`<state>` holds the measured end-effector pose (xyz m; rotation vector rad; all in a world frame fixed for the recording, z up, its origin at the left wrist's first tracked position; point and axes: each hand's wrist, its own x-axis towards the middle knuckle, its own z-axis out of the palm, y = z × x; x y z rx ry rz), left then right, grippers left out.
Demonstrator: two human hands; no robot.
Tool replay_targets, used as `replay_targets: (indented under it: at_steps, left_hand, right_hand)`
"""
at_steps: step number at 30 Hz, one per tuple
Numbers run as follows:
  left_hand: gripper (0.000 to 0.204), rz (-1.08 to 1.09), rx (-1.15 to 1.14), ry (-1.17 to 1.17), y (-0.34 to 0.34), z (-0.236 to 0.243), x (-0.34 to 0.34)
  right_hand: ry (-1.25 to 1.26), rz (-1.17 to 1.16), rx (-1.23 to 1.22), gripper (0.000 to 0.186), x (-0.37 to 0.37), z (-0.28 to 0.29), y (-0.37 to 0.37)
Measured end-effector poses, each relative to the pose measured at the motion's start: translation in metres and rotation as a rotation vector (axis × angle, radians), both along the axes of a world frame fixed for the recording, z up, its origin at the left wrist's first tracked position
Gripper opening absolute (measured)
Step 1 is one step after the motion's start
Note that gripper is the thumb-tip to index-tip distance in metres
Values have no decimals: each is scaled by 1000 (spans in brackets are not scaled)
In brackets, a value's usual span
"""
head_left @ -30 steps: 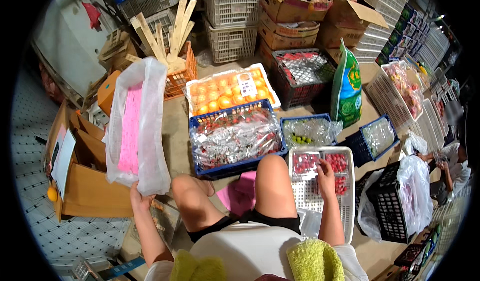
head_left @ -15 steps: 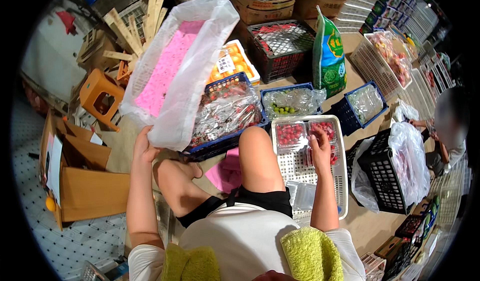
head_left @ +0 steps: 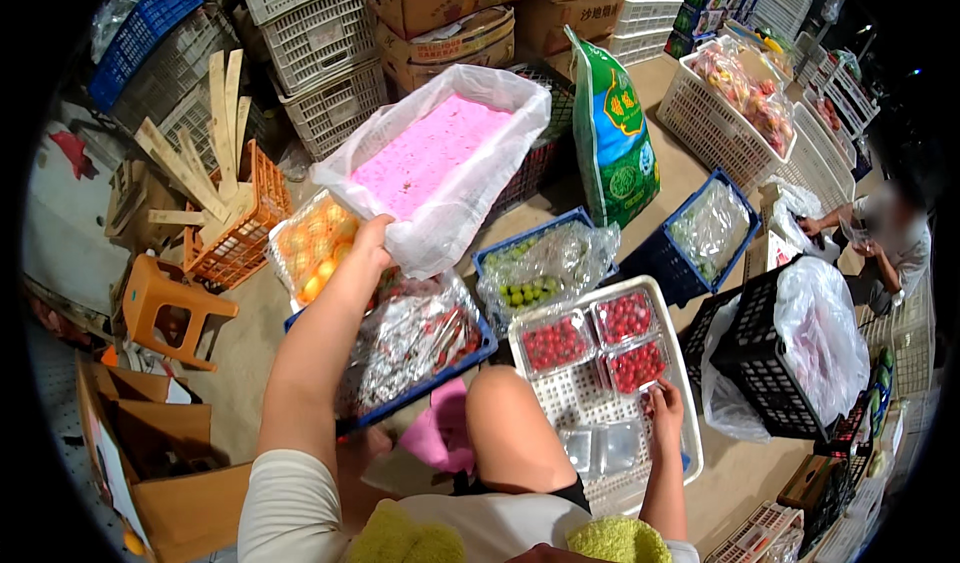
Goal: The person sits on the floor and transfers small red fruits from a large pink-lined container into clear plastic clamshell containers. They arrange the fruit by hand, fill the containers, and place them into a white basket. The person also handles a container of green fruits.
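My left hand [head_left: 370, 247] grips the near edge of a crate lined with white plastic [head_left: 440, 243], its bottom covered in bright pink sheet with dark specks. The crate is tilted and held over other crates. My right hand [head_left: 665, 408] is closed at the lower right corner of a clear plastic box [head_left: 637, 365] of small red fruit. Two more such boxes, the left box [head_left: 556, 343] and the upper box [head_left: 624, 317], lie beside it in a white perforated basket [head_left: 690, 383]. Empty clear boxes [head_left: 600, 448] lie nearer me in that basket.
A blue crate of plastic-covered dark red fruit [head_left: 410, 348] stands by my knee, with orange fruit [head_left: 315, 248] behind it. Green fruit [head_left: 530, 291], a green sack [head_left: 615, 133] and a black crate [head_left: 770, 353] stand around. A person [head_left: 885, 238] sits at the far right.
My left hand has carried the lined crate rightward, uncovering the orange fruit and an orange crate. My right hand has dropped from over the fruit boxes to the lower box's corner. The view has shifted.
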<state>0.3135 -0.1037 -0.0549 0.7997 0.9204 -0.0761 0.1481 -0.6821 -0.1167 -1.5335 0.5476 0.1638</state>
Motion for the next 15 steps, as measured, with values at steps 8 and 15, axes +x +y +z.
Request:
replay_targets:
  at_steps: [8, 15]
  left_hand:
    - [91, 124, 463, -338, -6, -58, 166]
    - [76, -353, 1176, -348, -3, -56, 75]
  right_hand:
    - [187, 23, -124, 34, 0, -9, 23]
    - [232, 139, -208, 30, -33, -49, 25]
